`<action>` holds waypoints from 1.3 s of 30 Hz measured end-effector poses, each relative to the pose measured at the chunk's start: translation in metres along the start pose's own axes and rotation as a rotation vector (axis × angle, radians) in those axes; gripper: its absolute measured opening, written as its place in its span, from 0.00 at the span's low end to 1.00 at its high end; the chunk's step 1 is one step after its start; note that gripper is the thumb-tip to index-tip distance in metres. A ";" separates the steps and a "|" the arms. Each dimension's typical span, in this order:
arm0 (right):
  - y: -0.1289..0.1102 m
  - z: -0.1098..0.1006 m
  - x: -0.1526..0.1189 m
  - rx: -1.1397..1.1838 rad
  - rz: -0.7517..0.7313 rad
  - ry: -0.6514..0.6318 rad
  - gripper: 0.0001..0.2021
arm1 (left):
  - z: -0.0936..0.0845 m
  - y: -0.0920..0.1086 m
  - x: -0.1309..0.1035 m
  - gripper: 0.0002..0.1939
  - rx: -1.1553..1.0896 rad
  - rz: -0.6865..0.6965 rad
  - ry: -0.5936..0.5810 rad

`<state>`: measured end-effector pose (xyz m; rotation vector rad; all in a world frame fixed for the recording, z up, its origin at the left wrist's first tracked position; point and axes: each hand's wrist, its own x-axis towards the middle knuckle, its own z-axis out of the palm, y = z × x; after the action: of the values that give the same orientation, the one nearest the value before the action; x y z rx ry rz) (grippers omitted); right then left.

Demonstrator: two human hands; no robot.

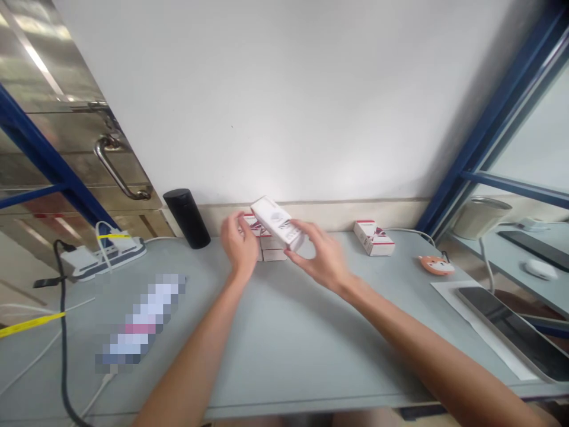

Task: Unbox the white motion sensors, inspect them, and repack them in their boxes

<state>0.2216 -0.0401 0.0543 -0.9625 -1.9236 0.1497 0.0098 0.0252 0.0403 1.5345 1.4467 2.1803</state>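
Note:
A small white box (pixel 274 220) with dark print is held tilted in my right hand (pixel 326 255). The thumb is at its lower corner and the fingers are along its right side. Beneath and behind it, several white boxes with red and purple print (pixel 274 255) sit together on the desk against the wall, partly hidden. My left hand (pixel 239 244) is at the left side of these boxes, its fingers loosely curved and apart. Whether its fingertips touch a box I cannot tell.
Another red-and-white box (pixel 374 238) stands right of my hands. A black cylinder (pixel 186 218) and a power strip (pixel 109 261) are left, with cables and a pixelated object (pixel 142 320). An orange mouse-like object (pixel 437 265) and a dark-screened device (pixel 515 326) lie right.

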 end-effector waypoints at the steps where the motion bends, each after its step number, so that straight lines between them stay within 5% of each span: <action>1: -0.006 0.007 0.011 -0.113 -0.085 -0.031 0.29 | -0.005 -0.010 0.005 0.10 0.001 -0.030 0.041; 7: -0.034 0.066 0.066 -0.521 -0.376 -0.239 0.22 | -0.017 -0.054 0.014 0.20 -0.109 -0.198 0.017; 11: -0.035 0.098 0.084 -0.521 -0.281 -0.224 0.20 | -0.015 -0.062 0.012 0.23 -0.125 -0.199 0.022; 15: -0.034 0.108 0.089 -0.434 -0.214 -0.263 0.20 | -0.014 -0.058 0.005 0.22 -0.094 -0.145 -0.021; 18: -0.026 0.091 0.083 -0.283 -0.197 -0.270 0.24 | -0.015 -0.050 0.000 0.22 -0.048 -0.092 -0.024; 21: 0.007 0.046 0.064 -0.116 -0.192 -0.164 0.26 | -0.016 -0.039 -0.004 0.21 0.020 0.008 0.080; 25: 0.086 -0.031 0.016 -0.502 0.075 -0.050 0.21 | -0.007 -0.016 -0.015 0.17 0.112 0.424 0.113; 28: 0.141 -0.076 -0.021 -0.826 0.439 -0.016 0.28 | 0.010 0.009 -0.042 0.14 0.011 0.631 -0.200; 32: 0.166 -0.100 -0.039 -0.740 0.760 -0.134 0.31 | 0.025 0.036 -0.095 0.18 0.000 0.730 -0.678; 35: 0.152 -0.093 -0.031 -0.550 0.726 -0.062 0.30 | 0.029 0.039 -0.124 0.21 0.001 0.616 -1.027; 37: 0.136 -0.080 -0.027 -0.339 0.670 -0.002 0.29 | 0.031 0.034 -0.130 0.15 -0.043 0.354 -1.019; 39: 0.118 -0.066 -0.027 -0.123 0.561 0.085 0.30 | 0.034 0.029 -0.126 0.14 -0.141 0.024 -0.870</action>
<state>0.3465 0.0037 0.0162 -1.5499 -1.5565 0.3112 0.1092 -0.0395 -0.0222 2.0451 0.9487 1.2619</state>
